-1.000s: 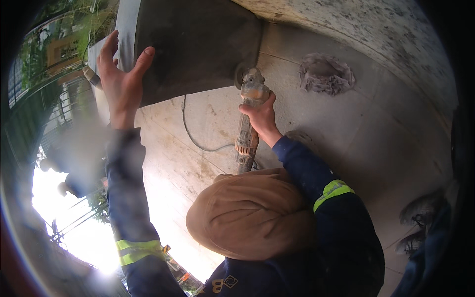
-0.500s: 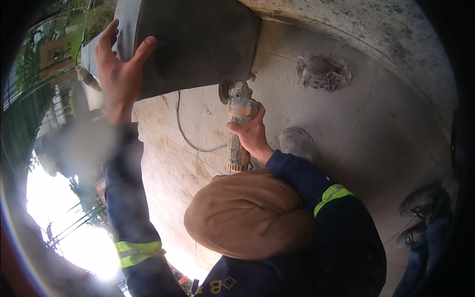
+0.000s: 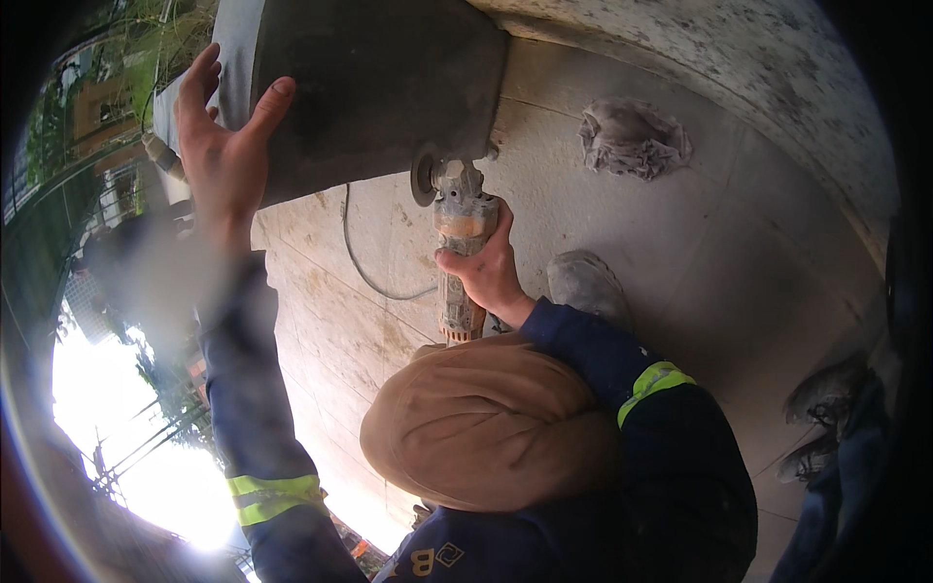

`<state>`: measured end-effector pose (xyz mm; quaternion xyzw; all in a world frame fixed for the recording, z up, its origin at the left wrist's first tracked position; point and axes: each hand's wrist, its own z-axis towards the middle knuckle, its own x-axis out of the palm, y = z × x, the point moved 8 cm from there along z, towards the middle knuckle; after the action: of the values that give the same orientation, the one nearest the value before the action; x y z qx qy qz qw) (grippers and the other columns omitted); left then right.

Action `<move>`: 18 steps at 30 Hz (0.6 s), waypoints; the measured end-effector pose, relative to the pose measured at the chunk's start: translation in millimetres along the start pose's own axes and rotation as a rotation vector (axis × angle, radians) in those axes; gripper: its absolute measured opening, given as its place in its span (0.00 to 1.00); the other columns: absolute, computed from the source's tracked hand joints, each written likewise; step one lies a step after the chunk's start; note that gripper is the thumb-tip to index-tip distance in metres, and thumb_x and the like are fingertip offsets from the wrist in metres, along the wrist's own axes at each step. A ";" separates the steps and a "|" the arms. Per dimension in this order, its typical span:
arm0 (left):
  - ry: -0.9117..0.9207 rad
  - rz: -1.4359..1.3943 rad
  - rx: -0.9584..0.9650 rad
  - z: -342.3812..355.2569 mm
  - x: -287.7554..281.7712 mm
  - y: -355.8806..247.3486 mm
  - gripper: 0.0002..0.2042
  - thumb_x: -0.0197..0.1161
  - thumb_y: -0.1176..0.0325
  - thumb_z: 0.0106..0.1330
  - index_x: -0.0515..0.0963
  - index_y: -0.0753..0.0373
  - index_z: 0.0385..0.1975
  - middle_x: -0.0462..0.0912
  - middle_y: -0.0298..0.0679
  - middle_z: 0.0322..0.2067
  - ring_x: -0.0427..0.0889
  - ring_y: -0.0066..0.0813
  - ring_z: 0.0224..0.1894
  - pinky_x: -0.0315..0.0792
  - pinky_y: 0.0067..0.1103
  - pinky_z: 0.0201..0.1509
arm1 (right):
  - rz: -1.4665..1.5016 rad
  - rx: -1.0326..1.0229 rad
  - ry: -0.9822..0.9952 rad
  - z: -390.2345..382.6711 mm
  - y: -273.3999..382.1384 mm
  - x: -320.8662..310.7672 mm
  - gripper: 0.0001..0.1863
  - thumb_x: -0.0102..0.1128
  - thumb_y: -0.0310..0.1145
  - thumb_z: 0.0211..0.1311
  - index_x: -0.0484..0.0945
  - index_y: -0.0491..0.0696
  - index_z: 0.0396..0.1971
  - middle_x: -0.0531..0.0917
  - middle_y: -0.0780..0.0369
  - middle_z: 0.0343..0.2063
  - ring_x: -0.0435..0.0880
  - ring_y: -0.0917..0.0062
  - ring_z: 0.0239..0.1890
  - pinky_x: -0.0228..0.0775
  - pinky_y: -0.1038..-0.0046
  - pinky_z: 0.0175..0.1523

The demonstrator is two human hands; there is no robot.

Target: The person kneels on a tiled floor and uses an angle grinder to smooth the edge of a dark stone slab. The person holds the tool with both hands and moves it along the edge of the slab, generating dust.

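My right hand is wrapped round the body of a dusty, orange-and-grey angle grinder. The grinder's disc stands close to the lower edge of a large dark slab-like block; I cannot tell if they touch. My left hand is spread at the block's left corner, its thumb over the dark face and its fingers over the pale side. Whether it presses on the block is unclear. Both sleeves are dark blue with yellow reflective bands.
A grey cable curves over the dusty paved floor. Crumpled, dusty cloth lies to the right, with a dusty shoe beside my right forearm. Brown cloth bulges between my arms. Another person's shoes appear at far right.
The grinder and my right hand have shifted slightly left along the block's edge. My left hand sits a little further left and lower, and the block appears shifted slightly left too.
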<state>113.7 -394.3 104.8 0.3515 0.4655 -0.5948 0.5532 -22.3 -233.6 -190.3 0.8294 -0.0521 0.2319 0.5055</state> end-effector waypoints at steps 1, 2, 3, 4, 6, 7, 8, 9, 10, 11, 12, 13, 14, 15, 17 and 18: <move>0.010 0.013 -0.011 -0.2 0.8 0.4 0.39 0.76 0.52 0.52 0.69 0.63 0.62 0.72 0.52 0.57 0.71 0.45 0.61 0.64 0.35 0.65 | 0.009 0.007 0.007 0.8 0.0 -0.5 0.51 0.71 0.31 0.49 0.41 0.42 0.65 0.70 0.49 0.53 0.74 0.64 0.54 0.67 0.64 0.60; 0.019 0.026 -0.020 0.6 1.5 -0.4 0.39 0.76 0.52 0.52 0.69 0.63 0.62 0.72 0.52 0.57 0.71 0.45 0.61 0.64 0.35 0.65 | 0.017 0.012 0.012 2.2 1.8 -2.0 0.51 0.71 0.31 0.49 0.42 0.42 0.66 0.69 0.51 0.54 0.72 0.67 0.55 0.67 0.65 0.60; 0.028 0.038 -0.029 1.2 2.1 -0.4 0.39 0.76 0.52 0.52 0.69 0.63 0.62 0.72 0.52 0.57 0.71 0.45 0.61 0.64 0.35 0.65 | -0.013 0.074 -0.022 9.0 2.0 -9.1 0.50 0.70 0.33 0.49 0.42 0.42 0.64 0.74 0.46 0.50 0.79 0.58 0.52 0.71 0.62 0.58; 0.034 0.043 -0.034 1.4 2.6 0.1 0.39 0.76 0.52 0.52 0.69 0.63 0.62 0.72 0.52 0.57 0.71 0.45 0.61 0.64 0.34 0.65 | -0.030 0.130 -0.050 14.5 -9.6 -14.7 0.50 0.70 0.33 0.49 0.42 0.42 0.64 0.75 0.46 0.50 0.79 0.58 0.50 0.72 0.63 0.56; 0.045 0.048 -0.041 2.0 5.2 -0.2 0.39 0.76 0.53 0.52 0.68 0.63 0.62 0.72 0.52 0.57 0.71 0.44 0.61 0.64 0.34 0.66 | 0.021 0.185 -0.080 23.6 -21.6 -22.8 0.50 0.70 0.33 0.49 0.42 0.43 0.64 0.75 0.46 0.50 0.79 0.58 0.51 0.73 0.63 0.56; 0.033 0.027 -0.036 2.6 5.3 -1.9 0.39 0.75 0.52 0.53 0.69 0.63 0.62 0.73 0.52 0.56 0.73 0.44 0.60 0.64 0.34 0.66 | 0.017 0.180 -0.072 23.4 -23.0 -23.8 0.50 0.70 0.33 0.49 0.42 0.43 0.64 0.75 0.45 0.50 0.79 0.58 0.51 0.73 0.63 0.56; 0.023 0.013 -0.035 1.4 4.2 -1.7 0.38 0.75 0.52 0.53 0.69 0.63 0.62 0.74 0.52 0.56 0.74 0.43 0.59 0.64 0.35 0.65 | 0.017 0.180 -0.059 20.9 -16.9 -21.2 0.50 0.70 0.33 0.49 0.42 0.42 0.64 0.75 0.45 0.50 0.79 0.58 0.51 0.72 0.63 0.56; 0.014 -0.001 -0.034 0.4 3.2 -1.5 0.38 0.75 0.52 0.54 0.69 0.63 0.63 0.75 0.53 0.55 0.75 0.43 0.58 0.64 0.35 0.65 | 0.017 0.180 -0.045 17.9 -14.1 -18.2 0.50 0.70 0.33 0.49 0.43 0.42 0.64 0.74 0.45 0.50 0.79 0.57 0.52 0.72 0.63 0.57; 0.014 0.013 -0.030 -0.4 2.4 -1.2 0.38 0.74 0.52 0.54 0.69 0.63 0.62 0.75 0.53 0.55 0.75 0.43 0.58 0.64 0.35 0.65 | -0.007 0.116 -0.027 14.2 -10.0 -14.3 0.50 0.70 0.33 0.49 0.43 0.42 0.64 0.74 0.45 0.51 0.79 0.57 0.52 0.72 0.63 0.57; 0.012 0.021 -0.023 0.3 1.3 -1.4 0.38 0.74 0.53 0.54 0.69 0.63 0.62 0.75 0.53 0.55 0.75 0.43 0.58 0.64 0.35 0.65 | -0.035 0.047 -0.014 10.1 -4.1 -11.4 0.50 0.70 0.33 0.49 0.43 0.43 0.64 0.74 0.45 0.51 0.79 0.57 0.52 0.72 0.62 0.57; 0.010 0.030 -0.016 0.7 -0.1 -1.7 0.38 0.74 0.53 0.54 0.69 0.63 0.62 0.75 0.53 0.55 0.75 0.43 0.58 0.64 0.35 0.65 | -0.061 -0.022 0.001 8.0 1.7 -8.8 0.50 0.70 0.33 0.48 0.43 0.43 0.64 0.74 0.44 0.51 0.79 0.57 0.53 0.71 0.62 0.58; 0.012 0.031 -0.026 -0.1 -0.4 -0.9 0.38 0.74 0.53 0.54 0.69 0.63 0.62 0.75 0.53 0.55 0.75 0.43 0.58 0.64 0.35 0.65 | -0.059 0.015 -0.011 9.9 -1.1 -10.3 0.50 0.71 0.33 0.48 0.43 0.43 0.64 0.74 0.45 0.51 0.78 0.57 0.53 0.71 0.62 0.58; 0.014 0.022 -0.032 -1.1 2.8 0.2 0.37 0.74 0.53 0.54 0.69 0.63 0.62 0.75 0.53 0.55 0.75 0.43 0.58 0.64 0.35 0.65 | -0.062 0.049 -0.031 16.3 -4.0 -16.5 0.50 0.71 0.33 0.48 0.43 0.43 0.64 0.74 0.45 0.51 0.78 0.57 0.53 0.71 0.62 0.58; 0.013 0.026 -0.039 -0.8 1.5 0.0 0.37 0.74 0.53 0.54 0.69 0.63 0.62 0.75 0.52 0.55 0.75 0.43 0.58 0.64 0.36 0.65 | -0.057 0.082 -0.040 25.2 -5.3 -20.5 0.50 0.71 0.34 0.47 0.44 0.43 0.64 0.74 0.45 0.51 0.78 0.57 0.53 0.71 0.63 0.58; 0.013 0.049 -0.032 0.7 -0.8 -1.9 0.37 0.74 0.53 0.54 0.69 0.63 0.62 0.76 0.52 0.55 0.75 0.43 0.58 0.64 0.36 0.65 | -0.013 0.147 -0.089 47.3 -14.0 -30.3 0.49 0.71 0.34 0.46 0.46 0.44 0.63 0.74 0.46 0.50 0.79 0.59 0.51 0.72 0.63 0.57; 0.015 0.051 -0.027 1.7 1.5 -3.7 0.37 0.74 0.53 0.53 0.69 0.63 0.62 0.76 0.52 0.55 0.75 0.43 0.58 0.64 0.36 0.65 | 0.032 0.155 -0.135 63.2 -29.6 -41.0 0.48 0.71 0.33 0.46 0.46 0.43 0.62 0.75 0.47 0.49 0.79 0.60 0.50 0.72 0.63 0.56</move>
<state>109.9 -396.6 104.6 0.3603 0.4687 -0.5713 0.5694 -28.3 -279.8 -256.4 0.8788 -0.0811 0.1870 0.4314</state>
